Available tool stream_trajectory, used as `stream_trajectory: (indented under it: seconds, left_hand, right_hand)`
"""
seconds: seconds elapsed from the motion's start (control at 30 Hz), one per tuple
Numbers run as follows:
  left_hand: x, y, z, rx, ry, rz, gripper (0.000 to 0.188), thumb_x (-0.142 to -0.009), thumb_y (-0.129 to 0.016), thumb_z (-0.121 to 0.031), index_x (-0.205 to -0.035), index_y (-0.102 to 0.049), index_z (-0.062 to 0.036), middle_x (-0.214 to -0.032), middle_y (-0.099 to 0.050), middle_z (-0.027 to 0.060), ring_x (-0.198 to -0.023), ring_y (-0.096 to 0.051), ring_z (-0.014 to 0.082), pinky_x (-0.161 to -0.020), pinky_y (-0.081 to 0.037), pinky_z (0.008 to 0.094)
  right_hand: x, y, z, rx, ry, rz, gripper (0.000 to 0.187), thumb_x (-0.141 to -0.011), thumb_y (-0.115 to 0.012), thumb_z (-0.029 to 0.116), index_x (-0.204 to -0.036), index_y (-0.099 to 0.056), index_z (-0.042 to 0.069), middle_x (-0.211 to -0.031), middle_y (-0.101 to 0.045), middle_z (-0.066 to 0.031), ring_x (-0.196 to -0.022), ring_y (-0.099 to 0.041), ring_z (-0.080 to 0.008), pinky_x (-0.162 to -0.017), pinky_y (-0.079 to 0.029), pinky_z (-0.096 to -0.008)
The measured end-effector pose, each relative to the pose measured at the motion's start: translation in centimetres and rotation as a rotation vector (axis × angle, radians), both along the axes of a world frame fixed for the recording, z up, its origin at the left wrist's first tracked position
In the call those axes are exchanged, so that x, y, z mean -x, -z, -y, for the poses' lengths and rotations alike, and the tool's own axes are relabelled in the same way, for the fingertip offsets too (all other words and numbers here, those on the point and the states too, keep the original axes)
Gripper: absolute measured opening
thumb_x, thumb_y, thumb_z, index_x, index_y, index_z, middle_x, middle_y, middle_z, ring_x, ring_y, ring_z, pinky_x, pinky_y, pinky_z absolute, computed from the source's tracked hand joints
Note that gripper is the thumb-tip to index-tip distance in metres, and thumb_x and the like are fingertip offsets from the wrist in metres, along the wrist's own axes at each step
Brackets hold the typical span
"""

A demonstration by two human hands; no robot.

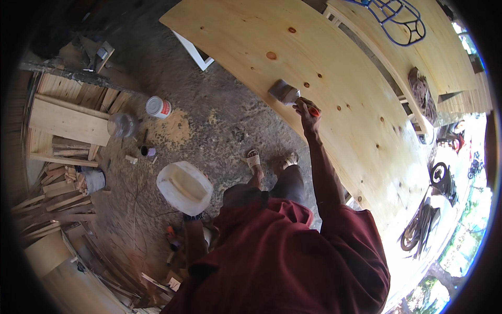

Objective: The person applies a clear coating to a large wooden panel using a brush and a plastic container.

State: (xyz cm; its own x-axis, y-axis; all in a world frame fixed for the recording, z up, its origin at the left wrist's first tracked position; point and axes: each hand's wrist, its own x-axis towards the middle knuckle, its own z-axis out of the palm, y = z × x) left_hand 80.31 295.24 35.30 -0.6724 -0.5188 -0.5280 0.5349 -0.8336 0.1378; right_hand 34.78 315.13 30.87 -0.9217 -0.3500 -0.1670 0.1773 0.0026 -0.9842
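My right hand (309,116) is closed round the red-orange handle of a wide paintbrush (286,93). Its bristles rest at the near edge of a large pale wooden panel (355,131) dotted with dark knots; contact with the surface is hard to judge. Low on the left, a white plastic container (184,189) with an open top sits at the end of my left arm. My left hand (192,216) is mostly hidden beneath it, a dark band showing at the wrist, and appears to hold it up.
A white paint can (158,107) stands on the rough floor by spilled sawdust, with a clear plastic tub (123,125) and a small dark cup (148,151) nearby. Wood offcuts (60,188) pile up at left. Beyond the panel are a blue metal frame (400,21) and a brown cloth (421,97).
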Motion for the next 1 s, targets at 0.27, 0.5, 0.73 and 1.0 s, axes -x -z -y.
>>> stream_trajectory:
  seconds: [0.27,0.5,0.73,1.0]
  left_hand:
    - [2.7,-1.2,-1.9,-0.089,0.054,0.071,0.088,-0.082,-0.046,-0.077,-0.145,-0.042,-0.0164,-0.143,-0.047,0.0205,-0.126,-0.046,0.0441,-0.104,-0.029,0.0717]
    - [3.5,-1.0,-4.5,-0.078,0.113,0.115,0.088,-0.083,-0.047,-0.075,-0.15,-0.037,-0.0187,-0.149,-0.039,0.0201,-0.134,-0.037,0.0462,-0.106,-0.023,0.0718]
    - [4.4,-0.4,-8.6,-0.125,0.188,0.025,0.088,-0.083,-0.048,-0.075,-0.15,-0.036,-0.0182,-0.15,-0.037,0.0213,-0.135,-0.036,0.0454,-0.107,-0.023,0.0713]
    - [6.3,-0.5,-14.8,-0.042,0.326,-0.082,0.089,-0.082,-0.049,-0.075,-0.148,-0.038,-0.0167,-0.146,-0.042,0.0228,-0.131,-0.04,0.0464,-0.106,-0.025,0.0718]
  right_hand:
    - [-1.4,-0.6,-6.7,-0.034,0.056,-0.025,0.033,-0.096,-0.06,0.021,-0.114,-0.065,-0.006,-0.1,-0.071,-0.0147,-0.087,-0.071,-0.0205,-0.079,-0.057,-0.0306]
    - [-2.8,-0.8,-13.0,-0.03,0.059,-0.005,0.035,-0.096,-0.06,0.023,-0.116,-0.064,-0.006,-0.103,-0.071,-0.0156,-0.089,-0.071,-0.0224,-0.08,-0.057,-0.0315]
    - [-4.2,-1.3,-19.9,-0.036,0.091,0.026,0.033,-0.097,-0.058,0.02,-0.116,-0.064,-0.007,-0.102,-0.071,-0.0159,-0.091,-0.071,-0.0239,-0.081,-0.057,-0.0322]
    - [-6.3,-2.2,-28.7,-0.082,0.102,-0.009,0.033,-0.096,-0.061,0.02,-0.113,-0.065,-0.007,-0.102,-0.071,-0.0153,-0.09,-0.071,-0.0225,-0.082,-0.057,-0.032]
